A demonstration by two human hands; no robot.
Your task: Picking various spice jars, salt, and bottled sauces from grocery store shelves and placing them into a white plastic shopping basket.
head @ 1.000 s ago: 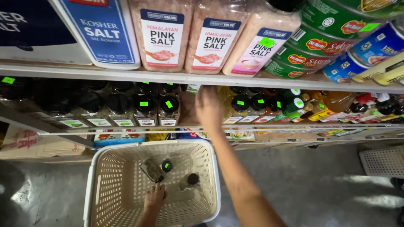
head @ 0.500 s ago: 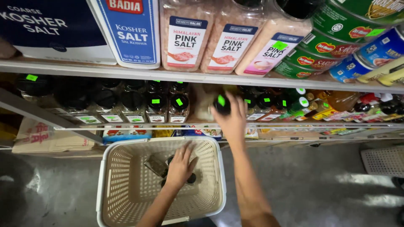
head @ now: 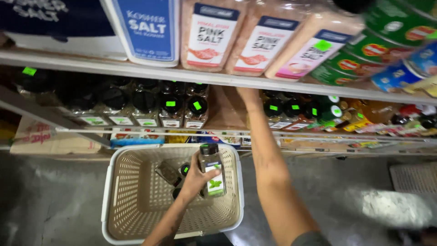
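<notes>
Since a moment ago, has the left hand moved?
Yes. The left hand has lifted a spice jar up off the basket floor, toward its shelf-side rim.

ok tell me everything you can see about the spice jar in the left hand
The spice jar is a small clear jar with a black cap bearing a green sticker. Its white label shows green leaves, and the contents look dark and flaky. It stands roughly upright, tilted slightly, above the beige perforated basket. The left hand wraps it from the left side, with the thumb across its front. Nothing else touches it.
</notes>
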